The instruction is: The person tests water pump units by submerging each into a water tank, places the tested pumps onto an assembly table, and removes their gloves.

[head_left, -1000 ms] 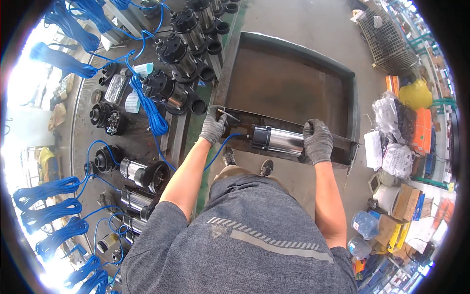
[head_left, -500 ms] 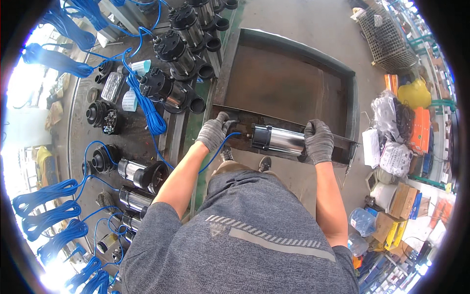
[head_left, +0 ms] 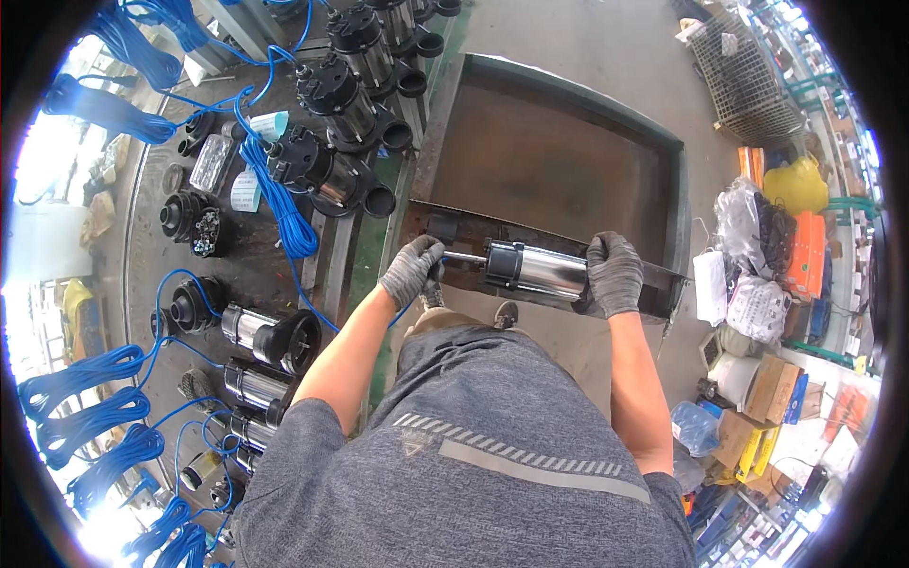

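Note:
A submersible pump with a steel body and black end cap lies sideways across the near edge of a metal tray. My gloved right hand is closed around its right end. My gloved left hand is closed on a thin bright metal rod, which points at the pump's black cap; whether the rod is a tool is hidden by my fingers. Blue cable hangs below my left hand. Both hands wear grey knit gloves.
On the bench at left stand several upright pumps, coiled blue cables and a cup of small fasteners. More pumps lie nearer me. Right of the tray are a wire basket, bags and cardboard boxes.
My left hand has turned and closed on the metal rod, now lined up with the pump's cap. The blue cable beside the cap has dropped away. My right hand stays on the pump.

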Tool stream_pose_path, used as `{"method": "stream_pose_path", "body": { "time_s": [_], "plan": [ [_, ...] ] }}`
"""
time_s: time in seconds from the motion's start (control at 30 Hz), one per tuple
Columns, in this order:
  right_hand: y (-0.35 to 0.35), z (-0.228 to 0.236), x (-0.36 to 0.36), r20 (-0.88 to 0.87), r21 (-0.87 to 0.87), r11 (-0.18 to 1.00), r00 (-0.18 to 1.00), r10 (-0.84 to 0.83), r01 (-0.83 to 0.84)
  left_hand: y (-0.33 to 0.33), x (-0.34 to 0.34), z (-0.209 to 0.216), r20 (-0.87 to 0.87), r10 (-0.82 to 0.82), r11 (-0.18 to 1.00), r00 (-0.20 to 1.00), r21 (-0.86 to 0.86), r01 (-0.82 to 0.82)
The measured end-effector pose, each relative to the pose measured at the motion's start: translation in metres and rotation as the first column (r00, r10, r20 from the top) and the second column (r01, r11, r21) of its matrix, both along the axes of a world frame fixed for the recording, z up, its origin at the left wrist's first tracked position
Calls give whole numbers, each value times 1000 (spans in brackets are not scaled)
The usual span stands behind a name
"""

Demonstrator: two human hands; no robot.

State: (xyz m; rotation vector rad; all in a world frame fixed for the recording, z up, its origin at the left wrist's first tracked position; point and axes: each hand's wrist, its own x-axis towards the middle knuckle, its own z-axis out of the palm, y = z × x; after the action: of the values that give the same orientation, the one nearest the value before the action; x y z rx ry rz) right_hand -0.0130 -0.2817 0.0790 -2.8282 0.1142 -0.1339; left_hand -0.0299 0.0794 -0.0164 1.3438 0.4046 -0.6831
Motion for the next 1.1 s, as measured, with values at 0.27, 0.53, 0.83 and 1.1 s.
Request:
{"method": "stream_pose_path", "body": {
  "time_s": [0.27,0.53,0.83,1.1],
  "plan": [
    [-1,-1,1,-4,10,1000,1000,15,-15,7,16,-12,24,-243,970,970,11,243],
    [1,2,0,-8,28,999,999,-34,35,-7,9,-5,338,-444,815,830,536,219],
    [-3,-3,1,31,0,1000,1000,6,-6,2,11,-14,310,-513,815,800,468,341],
    [-3,-4,0,-14,2,1000,1000,3,-3,7,7,-39,256,-208,978,944,59,200]
  ]
}}
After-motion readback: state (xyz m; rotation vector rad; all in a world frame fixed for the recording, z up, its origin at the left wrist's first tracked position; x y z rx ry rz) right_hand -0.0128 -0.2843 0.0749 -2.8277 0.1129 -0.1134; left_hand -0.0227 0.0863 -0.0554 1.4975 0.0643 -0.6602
